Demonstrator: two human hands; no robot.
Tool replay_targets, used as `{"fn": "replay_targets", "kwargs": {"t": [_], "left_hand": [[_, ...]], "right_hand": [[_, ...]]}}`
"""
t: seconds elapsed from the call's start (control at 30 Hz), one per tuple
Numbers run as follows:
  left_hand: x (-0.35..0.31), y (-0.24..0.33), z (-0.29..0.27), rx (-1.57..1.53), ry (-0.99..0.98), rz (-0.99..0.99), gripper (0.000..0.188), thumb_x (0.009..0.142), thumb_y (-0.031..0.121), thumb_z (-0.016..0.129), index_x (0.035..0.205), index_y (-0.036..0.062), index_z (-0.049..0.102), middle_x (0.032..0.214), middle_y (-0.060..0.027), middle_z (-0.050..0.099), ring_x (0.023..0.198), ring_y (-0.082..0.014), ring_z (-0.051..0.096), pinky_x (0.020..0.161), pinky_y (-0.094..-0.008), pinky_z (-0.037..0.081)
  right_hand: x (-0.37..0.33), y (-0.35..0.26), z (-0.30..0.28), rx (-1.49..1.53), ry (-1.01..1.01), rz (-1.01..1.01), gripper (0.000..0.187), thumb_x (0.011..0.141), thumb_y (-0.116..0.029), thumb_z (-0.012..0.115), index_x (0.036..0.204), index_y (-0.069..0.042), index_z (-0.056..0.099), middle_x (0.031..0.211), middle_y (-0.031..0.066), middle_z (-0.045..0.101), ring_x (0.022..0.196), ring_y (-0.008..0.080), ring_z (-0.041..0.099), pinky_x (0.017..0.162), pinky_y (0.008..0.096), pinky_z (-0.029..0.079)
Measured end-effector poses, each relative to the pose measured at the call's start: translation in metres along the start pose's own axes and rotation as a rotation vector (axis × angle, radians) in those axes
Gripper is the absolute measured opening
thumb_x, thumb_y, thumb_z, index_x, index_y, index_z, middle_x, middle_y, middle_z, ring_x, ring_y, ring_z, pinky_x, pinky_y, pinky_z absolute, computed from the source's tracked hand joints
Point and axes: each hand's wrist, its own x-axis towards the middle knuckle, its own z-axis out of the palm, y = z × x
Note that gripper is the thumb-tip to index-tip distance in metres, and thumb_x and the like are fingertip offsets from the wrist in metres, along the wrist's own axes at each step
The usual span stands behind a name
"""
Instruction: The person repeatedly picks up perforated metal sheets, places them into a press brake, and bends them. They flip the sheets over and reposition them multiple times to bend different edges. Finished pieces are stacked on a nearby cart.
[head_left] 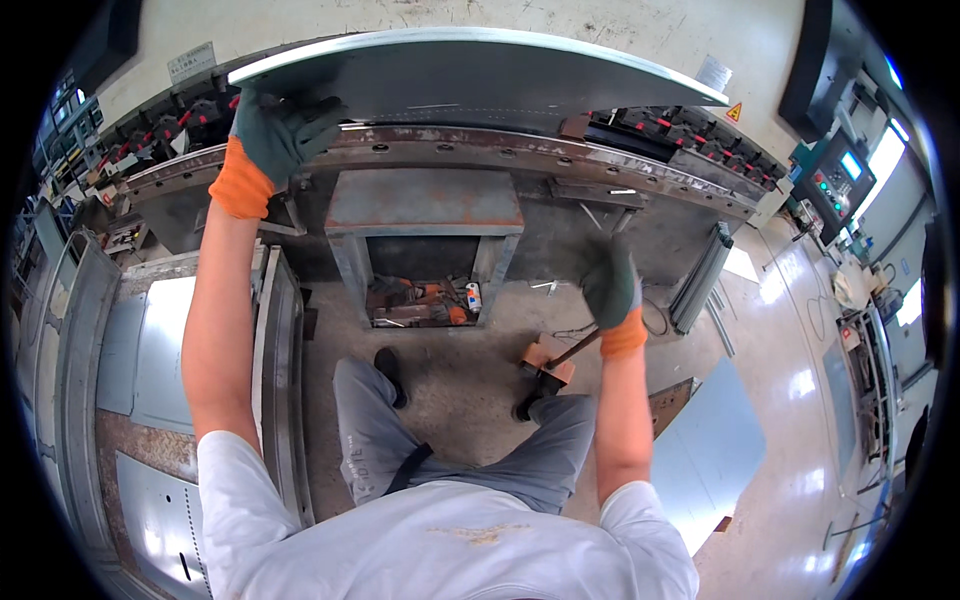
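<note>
A large grey metal sheet (450,75) is tilted up at the front of a bending machine, its dark face toward me. My left hand (283,135), in a dark green glove with an orange cuff, is at the sheet's left end. Its fingers are stretched out and apart against the dark face. My right hand (608,285), gloved alike, is in the air below the machine bed, off the sheet. Motion smears its fingers. Close to its cuff, a thin rod (577,348) rises from an orange foot pedal (547,362) on the floor.
A steel stand (425,205) with tools on its lower shelf is before the machine bed (440,150). Metal sheets lie on a rack (270,350) at left; another sheet (710,440) lies at right. A control panel (838,185) hangs far right. My right shoe is by the pedal.
</note>
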Motion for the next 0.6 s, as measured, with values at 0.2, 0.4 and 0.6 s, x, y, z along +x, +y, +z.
{"fn": "replay_targets", "kwargs": {"t": [0.2, 0.4, 0.6], "left_hand": [[-0.005, 0.009, -0.001, 0.062, -0.005, -0.069, 0.082, 0.094, 0.067, 0.044, 0.14, -0.0004, 0.045, 0.139, -0.0269, 0.053, 0.124, -0.046, 0.056, 0.096, -0.0551, 0.053], [0.004, 0.003, -0.016, 0.162, -0.14, -0.052, 0.077, 0.097, 0.061, 0.042, 0.138, -0.0037, 0.045, 0.133, -0.0288, 0.057, 0.122, -0.0465, 0.057, 0.096, -0.0562, 0.054], [0.013, 0.005, -0.025, 0.141, -0.174, -0.035, 0.079, 0.097, 0.061, 0.033, 0.132, -0.0073, 0.052, 0.13, -0.0316, 0.057, 0.115, -0.0481, 0.061, 0.1, -0.0563, 0.051]], "right_hand": [[0.084, -0.083, 0.105, -0.231, -0.086, -0.098, 0.073, 0.1, -0.059, 0.045, 0.137, 0.005, 0.05, 0.127, 0.0234, 0.061, 0.113, 0.0342, 0.064, 0.096, 0.0447, 0.052], [0.127, -0.122, 0.142, -0.333, -0.054, -0.002, 0.103, 0.086, -0.077, 0.052, 0.135, 0.013, 0.046, 0.123, 0.031, 0.059, 0.111, 0.035, 0.064, 0.091, 0.0432, 0.057], [0.131, -0.124, 0.143, -0.363, -0.001, 0.0, 0.096, 0.084, -0.074, 0.059, 0.13, 0.01, 0.052, 0.119, 0.0292, 0.061, 0.104, 0.0368, 0.068, 0.085, 0.0441, 0.058]]}}
